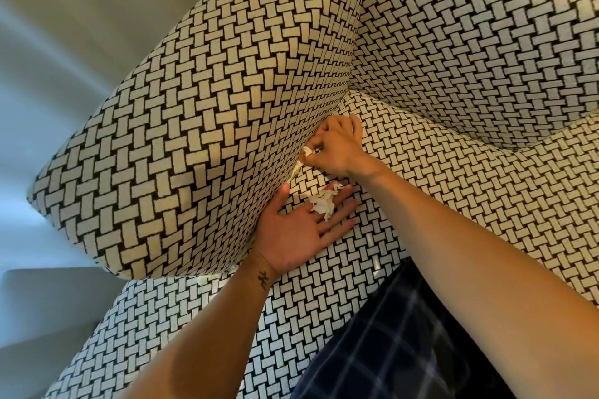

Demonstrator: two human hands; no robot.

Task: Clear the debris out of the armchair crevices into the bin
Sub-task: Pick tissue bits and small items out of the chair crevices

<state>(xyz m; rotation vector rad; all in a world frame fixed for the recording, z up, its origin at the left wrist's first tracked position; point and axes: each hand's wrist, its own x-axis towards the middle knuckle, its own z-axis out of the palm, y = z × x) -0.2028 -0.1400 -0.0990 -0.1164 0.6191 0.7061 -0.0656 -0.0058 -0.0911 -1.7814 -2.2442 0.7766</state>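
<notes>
Tissue scraps lie on left fingers; right fingers pinch another scrap.

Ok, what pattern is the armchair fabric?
Basket-weave: cream blocks on a dark ground, clearest on the armchair arm in the head view.

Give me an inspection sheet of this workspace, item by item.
Surface: armchair seat, woven-pattern fabric, meeting the armrest at a crevice.
Job's things: crumpled paper lying on the left hand's fingers; white scrap pinched at the crevice; a sliver poking out of the crevice just below; bin not in view.
Clutter: nothing seen.
Hands: left hand palm up, fingers straight, on the seat; right hand pinches the white scrap.
Cables: nothing seen.
Surroundings: plaid trousers at the lower edge; grey backdrop beyond the armrest.
</notes>
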